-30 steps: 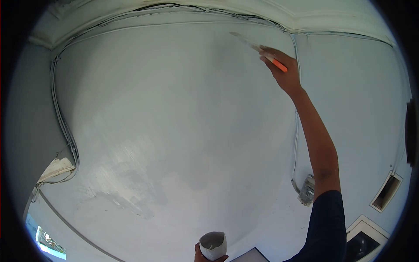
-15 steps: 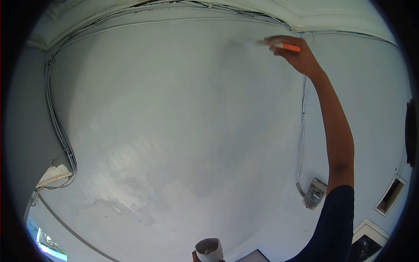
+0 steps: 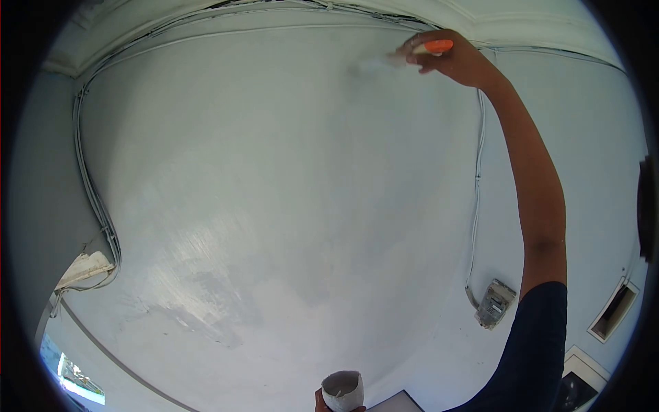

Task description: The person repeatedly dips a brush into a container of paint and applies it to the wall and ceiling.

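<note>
High on the wall, my right hand is closed round a paintbrush with an orange handle end. The bristle end points left toward the wall and is blurred, so whether it touches cannot be made out. My right arm is stretched up, the dark sleeve at lower right. At the bottom edge, my left hand holds a white paint-stained cup with its mouth facing up. Only a few fingers of that hand show, at the cup's sides. The cup's inside looks grey.
Cables run along the ceiling line and down the left side. Another cable drops at right to an electric meter. A recessed wall box and a framed dark panel are at far right. A broken pale fitting hangs at left.
My right hand has moved up and slightly left with the paintbrush, and its handle has tilted. The cup in my left hand has shifted a little to the right and up.
</note>
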{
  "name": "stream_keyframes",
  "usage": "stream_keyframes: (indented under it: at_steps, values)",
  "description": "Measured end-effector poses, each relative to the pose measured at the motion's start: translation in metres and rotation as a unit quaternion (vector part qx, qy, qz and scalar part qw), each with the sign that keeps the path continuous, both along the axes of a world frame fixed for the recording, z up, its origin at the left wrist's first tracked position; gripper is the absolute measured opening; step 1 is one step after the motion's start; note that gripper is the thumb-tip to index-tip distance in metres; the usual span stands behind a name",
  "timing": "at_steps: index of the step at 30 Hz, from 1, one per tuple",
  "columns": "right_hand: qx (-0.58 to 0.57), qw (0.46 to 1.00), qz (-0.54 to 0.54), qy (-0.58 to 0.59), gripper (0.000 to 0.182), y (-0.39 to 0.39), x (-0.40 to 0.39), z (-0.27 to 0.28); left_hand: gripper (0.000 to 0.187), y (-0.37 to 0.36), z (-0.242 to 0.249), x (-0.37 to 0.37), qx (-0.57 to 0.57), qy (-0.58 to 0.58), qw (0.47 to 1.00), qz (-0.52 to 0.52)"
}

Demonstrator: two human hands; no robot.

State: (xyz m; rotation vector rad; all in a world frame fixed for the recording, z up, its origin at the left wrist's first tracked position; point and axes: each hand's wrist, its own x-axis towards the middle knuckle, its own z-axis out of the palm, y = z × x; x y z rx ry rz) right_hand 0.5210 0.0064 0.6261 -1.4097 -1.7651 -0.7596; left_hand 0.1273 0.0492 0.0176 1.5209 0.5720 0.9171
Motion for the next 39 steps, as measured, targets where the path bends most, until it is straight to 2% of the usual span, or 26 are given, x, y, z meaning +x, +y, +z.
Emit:
stream_keyframes:
  at_steps: [1, 2, 3, 4, 6, 8, 10, 12, 14, 17, 21, 24, 26, 28, 30, 31, 32, 34, 35, 36, 38, 39]
  values:
    - [0.025, 1.000, 0.011, 0.002, 0.022, 0.004, 0.005, 0.007, 0.097, -0.003, 0.005, 0.000, -0.002, -0.001, 1.000, 0.000]
    - [0.024, 1.000, 0.010, 0.002, 0.022, 0.012, 0.009, 0.014, 0.098, -0.006, 0.014, 0.000, -0.026, 0.012, 1.000, 0.001]
    - [0.069, 0.997, 0.017, 0.012, 0.021, 0.024, 0.012, 0.021, 0.098, -0.008, 0.019, 0.000, -0.050, 0.026, 0.998, 0.002]
    - [0.115, 0.993, 0.025, 0.023, 0.021, 0.032, 0.009, 0.024, 0.098, -0.009, 0.017, 0.000, -0.050, 0.028, 0.998, 0.003]
    - [0.134, 0.989, 0.066, -0.010, 0.020, 0.037, 0.005, 0.021, 0.099, -0.006, 0.012, 0.004, -0.013, 0.033, 0.999, 0.003]
    - [0.049, 0.994, 0.063, -0.071, 0.022, 0.044, 0.008, 0.014, 0.099, -0.009, 0.012, 0.005, -0.013, 0.039, 0.999, 0.017]
    - [0.029, 0.994, 0.054, -0.092, 0.019, 0.043, 0.001, -0.005, 0.099, -0.011, 0.014, 0.002, -0.015, 0.046, 0.998, 0.031]
    - [-0.078, 0.996, 0.002, 0.033, 0.018, 0.019, -0.020, -0.010, 0.098, -0.015, 0.016, -0.002, -0.009, 0.038, 0.999, 0.033]
    - [-0.079, 0.996, -0.012, 0.036, 0.016, 0.009, -0.019, -0.009, 0.098, -0.017, 0.019, -0.006, -0.007, 0.038, 0.999, 0.038]
    - [0.052, 0.998, 0.018, 0.007, 0.020, 0.010, -0.004, 0.006, 0.098, -0.017, 0.021, -0.007, -0.012, 0.034, 0.999, 0.034]
    - [0.105, 0.994, 0.017, -0.003, 0.021, 0.034, 0.016, 0.012, 0.100, -0.015, 0.022, -0.005, -0.014, 0.035, 0.999, 0.026]
    - [0.038, 0.999, -0.029, -0.008, 0.022, 0.029, 0.018, -0.015, 0.101, -0.013, 0.015, -0.005, 0.001, 0.025, 0.999, 0.032]
    - [-0.061, 0.992, -0.037, 0.105, 0.024, 0.005, 0.019, -0.021, 0.101, -0.015, 0.012, -0.007, -0.005, 0.017, 1.000, 0.023]
    - [-0.105, 0.988, -0.065, 0.097, 0.019, -0.010, 0.026, -0.022, 0.101, -0.015, 0.010, -0.012, -0.011, 0.012, 1.000, 0.014]
    - [0.001, 0.999, 0.004, 0.044, 0.019, -0.018, 0.039, -0.014, 0.100, -0.015, 0.007, -0.011, -0.008, 0.026, 1.000, -0.001]
    - [0.058, 0.996, 0.019, 0.071, 0.016, -0.014, 0.039, -0.010, 0.100, -0.018, 0.012, -0.010, -0.010, 0.026, 1.000, -0.004]
    - [0.058, 0.996, 0.018, 0.072, 0.016, -0.007, 0.038, -0.004, 0.100, -0.020, 0.022, -0.009, 0.003, 0.051, 0.999, -0.005]
    - [0.140, 0.985, 0.070, 0.074, 0.014, 0.012, 0.034, 0.010, 0.100, -0.020, 0.026, -0.007, 0.020, 0.078, 0.997, -0.005]
    - [0.162, 0.985, 0.043, 0.025, 0.015, 0.024, 0.033, 0.013, 0.100, -0.019, 0.020, -0.004, 0.017, 0.066, 0.998, -0.004]
    - [0.165, 0.985, 0.045, 0.026, 0.015, 0.033, 0.034, 0.010, 0.099, -0.018, 0.015, -0.002, 0.015, 0.053, 0.998, -0.004]
    - [0.100, 0.993, 0.052, -0.022, 0.019, 0.048, 0.025, 0.000, 0.099, -0.017, 0.012, -0.001, 0.021, 0.064, 0.998, 0.003]
    - [0.093, 0.995, -0.014, 0.031, 0.020, 0.044, 0.014, -0.016, 0.099, -0.017, 0.010, -0.003, 0.023, 0.072, 0.997, 0.007]
